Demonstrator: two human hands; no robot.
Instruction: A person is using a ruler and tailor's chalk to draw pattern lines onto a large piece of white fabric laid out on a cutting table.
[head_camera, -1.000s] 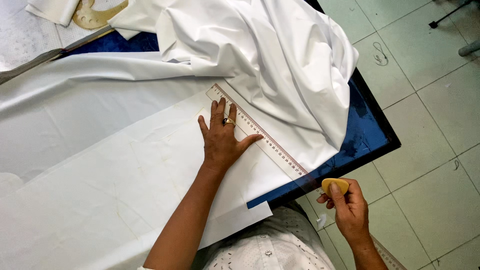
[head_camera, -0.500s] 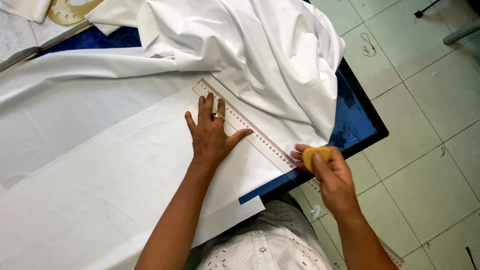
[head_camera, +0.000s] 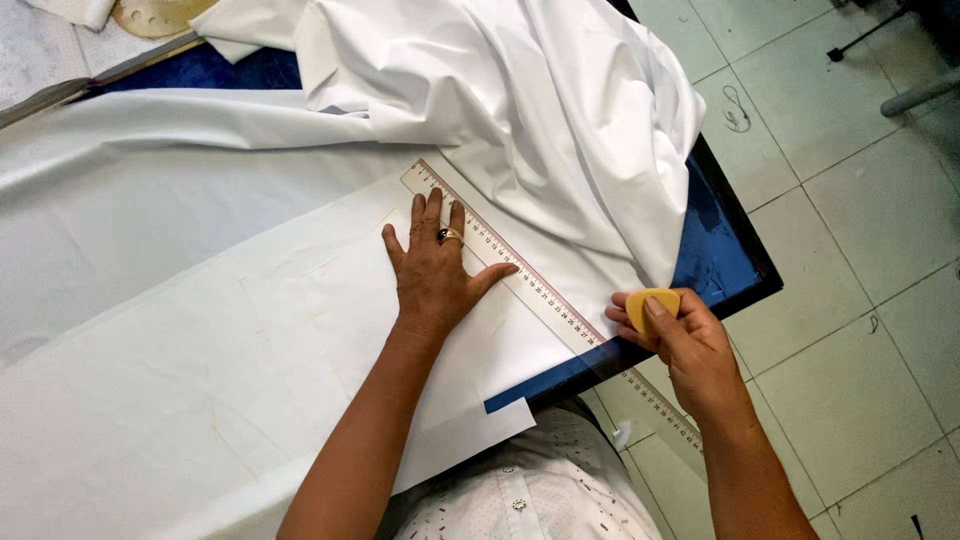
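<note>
Head view looks down on the left hand (head_camera: 437, 275), spread flat with a ring on one finger, pressing a clear ruler (head_camera: 520, 280) onto a pale paper pattern (head_camera: 250, 340) laid over white fabric (head_camera: 520, 110) on the blue table (head_camera: 715, 250). The ruler's long axis runs diagonally from mid-table to the near right edge, its lower end jutting past that edge. It looks light, stiff and probably slippery on paper, so a flat palm near its middle seems the sound hold. The right hand (head_camera: 690, 350) pinches a small yellow chalk wedge (head_camera: 650, 303), held at the table's near right edge just beside the ruler
</note>
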